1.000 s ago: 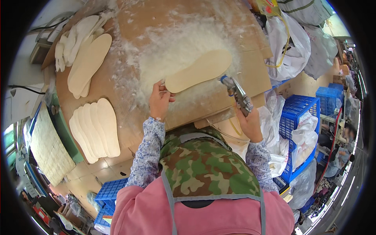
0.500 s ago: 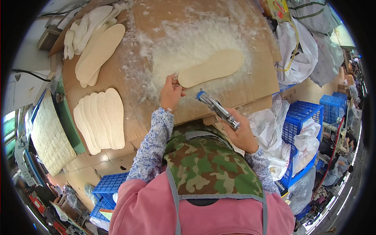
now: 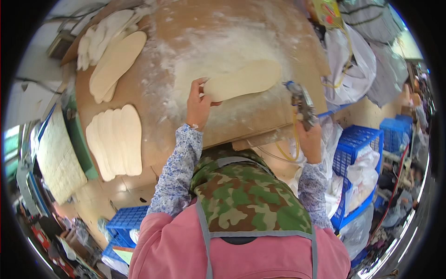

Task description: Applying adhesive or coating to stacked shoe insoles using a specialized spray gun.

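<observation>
A cream insole (image 3: 246,80) lies on the cardboard-covered table, over a patch of whitish fluffy residue. At its left end, my left hand (image 3: 199,106) pinches the edge between thumb and fingers. My right hand (image 3: 310,142) grips a metal spray gun (image 3: 304,108) with a blue tip, a little right of the insole's far end and apart from it. A yellow hose (image 3: 294,144) hangs from the gun. The gun and the hand on it are slightly blurred.
Overlapping insoles (image 3: 116,142) fan out at the table's left, with another insole pile (image 3: 116,65) and white gloves (image 3: 100,37) beyond. Right of the table stand a blue crate (image 3: 353,153) and a white plastic bag (image 3: 353,65). More blue crates (image 3: 127,223) stand at lower left.
My right hand has swung the spray gun rightward and outward, from in front of the insole to past its right end. The hose now shows. My left hand still pinches the insole.
</observation>
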`<state>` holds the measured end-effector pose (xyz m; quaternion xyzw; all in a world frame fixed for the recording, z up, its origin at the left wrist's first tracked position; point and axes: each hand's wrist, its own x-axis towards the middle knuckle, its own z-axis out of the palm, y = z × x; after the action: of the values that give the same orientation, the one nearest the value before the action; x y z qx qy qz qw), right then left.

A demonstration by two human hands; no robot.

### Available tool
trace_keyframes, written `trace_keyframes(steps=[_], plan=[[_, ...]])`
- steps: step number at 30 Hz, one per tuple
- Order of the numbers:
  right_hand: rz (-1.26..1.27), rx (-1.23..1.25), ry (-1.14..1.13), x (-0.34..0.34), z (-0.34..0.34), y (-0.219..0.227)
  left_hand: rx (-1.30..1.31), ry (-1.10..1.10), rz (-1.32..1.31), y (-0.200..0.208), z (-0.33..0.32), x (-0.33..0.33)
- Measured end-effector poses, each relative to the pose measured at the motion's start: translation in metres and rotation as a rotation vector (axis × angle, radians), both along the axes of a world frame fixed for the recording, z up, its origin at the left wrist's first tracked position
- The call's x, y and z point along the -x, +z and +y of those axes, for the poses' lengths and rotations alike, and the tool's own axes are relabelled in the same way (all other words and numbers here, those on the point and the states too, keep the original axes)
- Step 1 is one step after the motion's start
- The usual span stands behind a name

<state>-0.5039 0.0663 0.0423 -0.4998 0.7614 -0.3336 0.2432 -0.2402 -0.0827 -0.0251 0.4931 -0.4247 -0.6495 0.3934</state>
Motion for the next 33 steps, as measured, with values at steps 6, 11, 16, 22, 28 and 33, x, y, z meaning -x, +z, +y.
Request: trace_keyframes(steps=[6,11,16,22,28,33], plan=[[-0.239,-0.044,-0.125,0.011,0.015,0.003,0.035,0.204,0.324,0.063,0.037,-0.057],[-0.272,-0.067,0.037,-0.015,0.000,0.012,0.139,0.576,0.239,0.068,0.091,-0.144],[-0.299,-0.073,0.126,-0.040,-0.017,-0.005,0.131,0.924,0.116,-0.009,0.164,-0.226],[-0.335,-0.172,0.193,-0.073,-0.037,0.004,-0.269,0.719,-1.029,-0.041,0.190,-0.245],[-0.301,-0.210,0.133,-0.073,-0.032,-0.009,0.284,0.635,-0.994,-0.027,0.055,-0.278],[-0.205,-0.147,0.096,-0.077,-0.010,-0.017,0.560,0.654,-1.248,-0.051,-0.125,-0.322]])
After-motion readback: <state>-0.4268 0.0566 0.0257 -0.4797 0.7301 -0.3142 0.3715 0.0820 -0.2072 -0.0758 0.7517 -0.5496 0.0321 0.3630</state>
